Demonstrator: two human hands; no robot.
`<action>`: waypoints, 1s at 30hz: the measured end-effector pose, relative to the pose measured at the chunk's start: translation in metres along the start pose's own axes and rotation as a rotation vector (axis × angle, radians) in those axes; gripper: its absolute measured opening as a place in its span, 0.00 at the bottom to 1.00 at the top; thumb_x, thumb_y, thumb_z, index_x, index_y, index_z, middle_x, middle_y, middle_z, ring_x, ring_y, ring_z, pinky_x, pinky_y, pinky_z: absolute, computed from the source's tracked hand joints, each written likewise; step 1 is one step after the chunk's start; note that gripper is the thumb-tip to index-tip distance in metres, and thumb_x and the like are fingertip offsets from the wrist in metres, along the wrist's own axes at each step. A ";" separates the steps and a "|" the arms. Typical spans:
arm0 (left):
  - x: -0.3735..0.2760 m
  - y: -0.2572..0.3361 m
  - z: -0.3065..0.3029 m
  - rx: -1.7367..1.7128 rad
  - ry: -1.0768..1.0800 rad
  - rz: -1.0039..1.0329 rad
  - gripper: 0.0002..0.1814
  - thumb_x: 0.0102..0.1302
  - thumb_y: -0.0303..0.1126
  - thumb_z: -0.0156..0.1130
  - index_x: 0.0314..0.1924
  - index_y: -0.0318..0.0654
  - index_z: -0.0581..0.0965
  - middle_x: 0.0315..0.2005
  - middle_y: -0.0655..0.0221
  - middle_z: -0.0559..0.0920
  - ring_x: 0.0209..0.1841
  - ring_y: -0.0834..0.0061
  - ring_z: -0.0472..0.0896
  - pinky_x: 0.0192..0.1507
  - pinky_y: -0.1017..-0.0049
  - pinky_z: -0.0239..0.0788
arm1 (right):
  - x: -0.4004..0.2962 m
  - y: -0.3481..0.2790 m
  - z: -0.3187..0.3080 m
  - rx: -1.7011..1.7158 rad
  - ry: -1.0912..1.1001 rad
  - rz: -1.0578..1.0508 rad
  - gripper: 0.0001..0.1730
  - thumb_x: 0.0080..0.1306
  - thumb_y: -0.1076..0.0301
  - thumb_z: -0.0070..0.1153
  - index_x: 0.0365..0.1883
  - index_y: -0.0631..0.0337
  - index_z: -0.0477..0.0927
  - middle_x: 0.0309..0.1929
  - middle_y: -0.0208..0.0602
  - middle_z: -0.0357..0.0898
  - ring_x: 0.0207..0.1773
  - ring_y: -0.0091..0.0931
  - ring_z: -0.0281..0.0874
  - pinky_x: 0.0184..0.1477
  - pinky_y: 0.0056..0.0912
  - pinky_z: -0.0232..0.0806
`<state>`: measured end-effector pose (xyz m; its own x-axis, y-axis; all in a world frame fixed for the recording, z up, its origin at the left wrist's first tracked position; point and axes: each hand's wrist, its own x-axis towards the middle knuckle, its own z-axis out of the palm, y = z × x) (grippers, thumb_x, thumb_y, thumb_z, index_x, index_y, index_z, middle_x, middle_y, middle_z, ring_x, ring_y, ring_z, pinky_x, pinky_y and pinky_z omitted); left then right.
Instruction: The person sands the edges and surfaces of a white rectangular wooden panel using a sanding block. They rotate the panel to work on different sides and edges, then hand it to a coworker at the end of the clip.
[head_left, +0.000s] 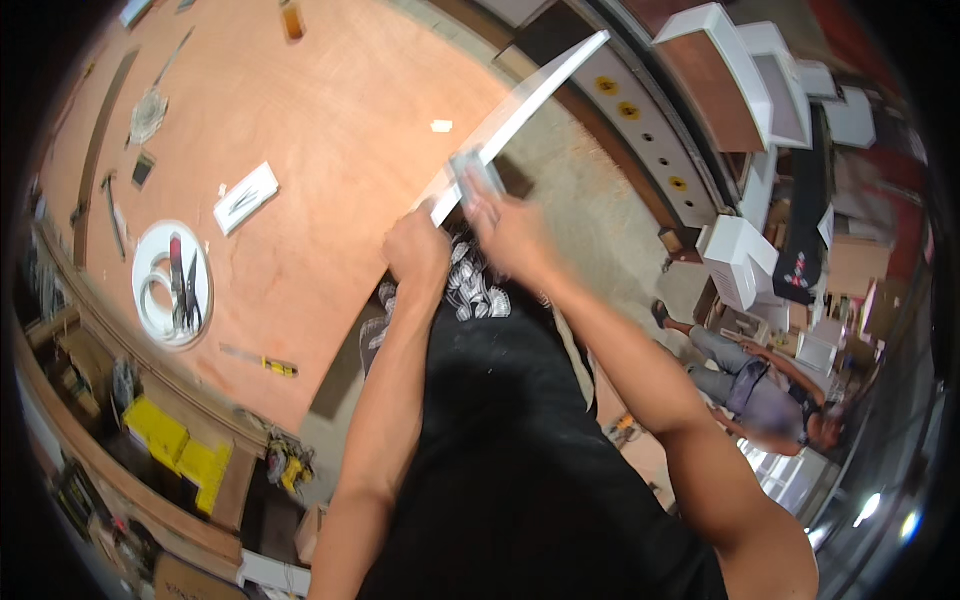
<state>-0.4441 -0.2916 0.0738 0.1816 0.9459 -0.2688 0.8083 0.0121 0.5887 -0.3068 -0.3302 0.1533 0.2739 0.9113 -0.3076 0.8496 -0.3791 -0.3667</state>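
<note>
My left hand (417, 244) grips the near end of a long white panel (551, 88), at the edge of a plywood worktable (322, 127). The panel's narrow edge faces up and its far end reaches out past the table. Blurred by motion, my right hand (499, 217) is closed on a greyish block (477, 180), which lies against the panel's edge just ahead of my left hand. What the block is made of I cannot tell. A small white piece with a dark mark (246, 198) lies on the table, left of my hands.
On the table are a round white tray (204, 330) with scissors and a tape roll, a yellow-handled tool (279, 366), a hammer (114, 216) and an amber bottle (292, 21). White box-like units (739, 259) stand at right, near a seated person (757, 386).
</note>
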 end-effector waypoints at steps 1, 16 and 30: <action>-0.001 -0.002 0.004 0.028 0.024 0.002 0.20 0.71 0.29 0.63 0.58 0.49 0.91 0.39 0.50 0.92 0.43 0.46 0.93 0.48 0.48 0.84 | 0.024 0.011 0.002 -0.035 0.045 -0.013 0.32 0.86 0.49 0.48 0.86 0.37 0.68 0.58 0.62 0.88 0.58 0.60 0.86 0.62 0.57 0.77; -0.010 -0.009 0.012 -0.087 -0.017 -0.063 0.16 0.77 0.33 0.61 0.57 0.47 0.91 0.40 0.48 0.92 0.42 0.43 0.93 0.45 0.45 0.84 | -0.016 -0.017 0.028 0.032 0.007 -0.281 0.30 0.85 0.53 0.50 0.82 0.50 0.75 0.50 0.73 0.86 0.55 0.63 0.86 0.61 0.59 0.78; -0.009 -0.007 0.011 -0.102 -0.042 -0.078 0.23 0.72 0.28 0.62 0.63 0.56 0.90 0.42 0.50 0.93 0.44 0.45 0.93 0.47 0.45 0.85 | 0.069 -0.018 0.000 -0.044 -0.043 0.053 0.30 0.84 0.52 0.50 0.80 0.52 0.77 0.53 0.69 0.87 0.58 0.62 0.86 0.65 0.57 0.76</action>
<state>-0.4452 -0.3042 0.0637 0.1455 0.9265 -0.3469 0.7598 0.1199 0.6390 -0.3035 -0.2601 0.1386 0.2998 0.8822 -0.3632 0.8539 -0.4179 -0.3101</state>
